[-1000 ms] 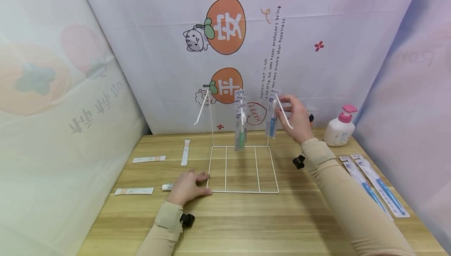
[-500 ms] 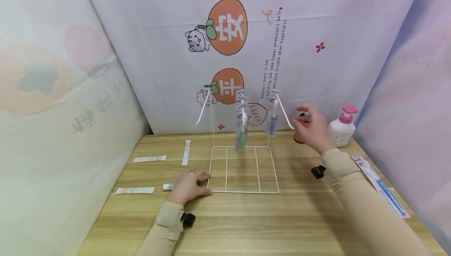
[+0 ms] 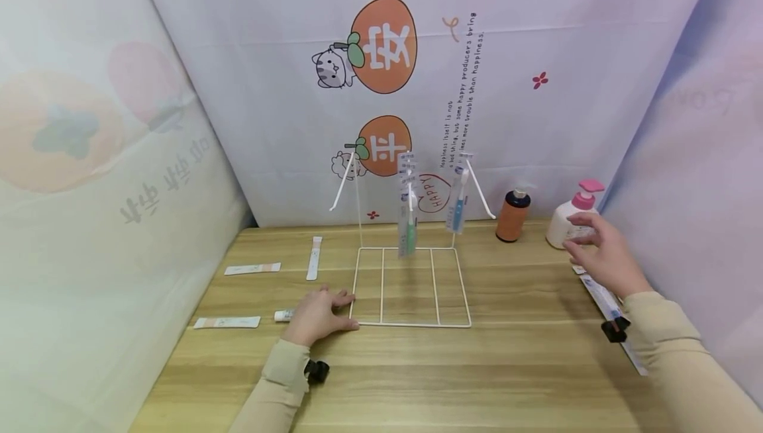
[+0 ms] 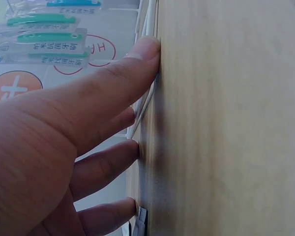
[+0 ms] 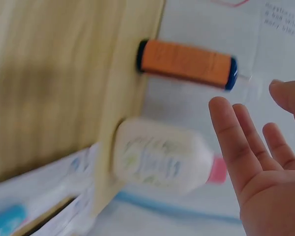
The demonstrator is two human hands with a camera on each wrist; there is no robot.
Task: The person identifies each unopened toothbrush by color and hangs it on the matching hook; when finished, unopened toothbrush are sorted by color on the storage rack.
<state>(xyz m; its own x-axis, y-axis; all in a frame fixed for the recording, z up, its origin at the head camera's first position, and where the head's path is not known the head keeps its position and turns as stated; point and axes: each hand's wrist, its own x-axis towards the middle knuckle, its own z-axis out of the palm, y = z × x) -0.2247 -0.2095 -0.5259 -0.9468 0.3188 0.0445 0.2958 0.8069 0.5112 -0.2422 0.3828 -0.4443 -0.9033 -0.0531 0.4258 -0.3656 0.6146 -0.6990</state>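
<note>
My left hand [image 3: 316, 317] rests at the front left corner of a white wire display rack [image 3: 411, 325]. In the left wrist view the thumb [image 4: 143, 49] touches the bottom wire, and the other fingers reach down to the tabletop, nearly straight. Packaged toothbrushes [image 3: 408, 228] with green handles hang from the rack's middle hook. A packaged blue toothbrush [image 3: 457, 208] hangs on the right hook, while the left hook [image 3: 342, 185] is bare. Over on the right, my right hand [image 3: 605, 257] hovers with parted fingers and holds nothing, above packaged toothbrushes [image 3: 599, 297] partly hidden by the wrist.
A white pump bottle [image 3: 563, 224] with a pink top stands just behind my right hand. Left of it is an orange bottle [image 3: 512, 218] with dark ends. Slim sachets [image 3: 253, 269] and a small white tube [image 3: 283, 316] lie left of the rack. Printed cloth encloses the table.
My right hand has let go of the blue toothbrush, now left on the right hook, and moved right past the orange bottle toward the table's right side. The left hand has stayed put.
</note>
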